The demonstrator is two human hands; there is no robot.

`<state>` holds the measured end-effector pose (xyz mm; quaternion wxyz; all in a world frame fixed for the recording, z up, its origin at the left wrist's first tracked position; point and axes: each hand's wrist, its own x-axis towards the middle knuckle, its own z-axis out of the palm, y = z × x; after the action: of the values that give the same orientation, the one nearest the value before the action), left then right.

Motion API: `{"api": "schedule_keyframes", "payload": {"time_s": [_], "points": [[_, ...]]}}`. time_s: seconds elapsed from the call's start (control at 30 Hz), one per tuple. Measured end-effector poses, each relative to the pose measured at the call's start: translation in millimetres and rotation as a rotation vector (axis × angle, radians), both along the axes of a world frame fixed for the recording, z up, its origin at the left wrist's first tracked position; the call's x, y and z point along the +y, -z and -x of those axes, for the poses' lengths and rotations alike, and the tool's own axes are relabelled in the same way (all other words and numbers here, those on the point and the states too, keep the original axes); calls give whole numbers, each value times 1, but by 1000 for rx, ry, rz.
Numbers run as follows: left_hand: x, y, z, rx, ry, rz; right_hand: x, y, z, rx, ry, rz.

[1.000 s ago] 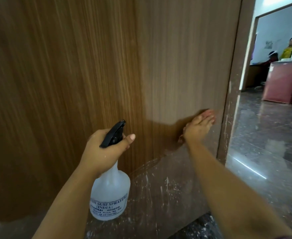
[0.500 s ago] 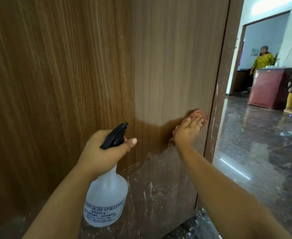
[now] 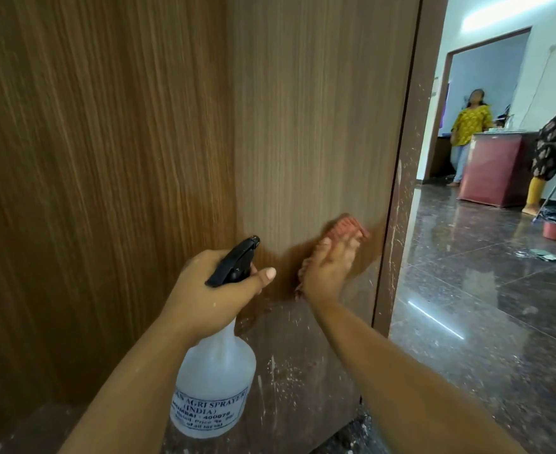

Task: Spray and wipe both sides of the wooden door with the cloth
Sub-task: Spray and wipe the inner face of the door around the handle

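The wooden door [image 3: 319, 126] fills the left and middle of the head view, its lower part dusty and speckled white. My right hand [image 3: 327, 273] presses a pink-red cloth [image 3: 347, 227] flat against the door near its right edge, fingers straight. My left hand [image 3: 214, 290] grips the neck of a translucent white spray bottle [image 3: 214, 388] with a black trigger head, held upright just in front of the door, nozzle toward the wood.
The door's dark edge [image 3: 398, 224] stands right of the cloth. Beyond it lies a glossy dark floor [image 3: 483, 306] with a maroon cabinet [image 3: 493, 168], a red bucket [image 3: 555, 229] and two people [image 3: 470, 126] far off.
My right hand has slid the cloth leftward and slightly up across the door. The view has turned right, showing more of the room. The left hand keeps hold of the bottle.
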<state>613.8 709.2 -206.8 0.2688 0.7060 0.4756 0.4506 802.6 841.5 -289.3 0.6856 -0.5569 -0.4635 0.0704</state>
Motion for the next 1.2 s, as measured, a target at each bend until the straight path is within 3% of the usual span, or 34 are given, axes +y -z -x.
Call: {"api": "schedule_keyframes", "payload": {"time_s": [0.07, 0.13, 0.23, 0.37, 0.53, 0.63, 0.73, 0.87, 1.0, 1.07, 1.1, 1.2], "points": [[1, 0, -2, 8, 1, 4, 1, -25, -8, -300, -42, -151], [3, 0, -1, 1, 0, 1, 15, -56, -34, -387, -28, -177], [2, 2, -1, 28, 16, -19, 35, -71, -70, -178, 65, -88], [-8, 3, 7, 12, 21, -38, 42, -25, -87, 191, 85, 146], [-23, 10, 19, 2, 26, -21, 29, 41, -64, 491, 49, 399], [-31, 15, 28, -30, 0, 3, 13, 45, -31, 559, 79, 396], [-37, 20, 37, -55, -16, 23, -6, 41, 15, 290, 55, 178], [-43, 18, 45, -70, -22, 8, -41, 69, 93, -454, -59, -154], [-51, 18, 49, -60, -28, -16, -38, 113, 80, -1099, -52, -220], [-54, 19, 53, -65, -39, -2, -22, 108, 51, -1210, -35, -211], [-57, 21, 55, -69, -43, 6, -17, 100, 34, -1086, -80, -165], [-60, 29, 58, -30, -37, 14, -1, 73, -18, -409, -111, 28]]}}
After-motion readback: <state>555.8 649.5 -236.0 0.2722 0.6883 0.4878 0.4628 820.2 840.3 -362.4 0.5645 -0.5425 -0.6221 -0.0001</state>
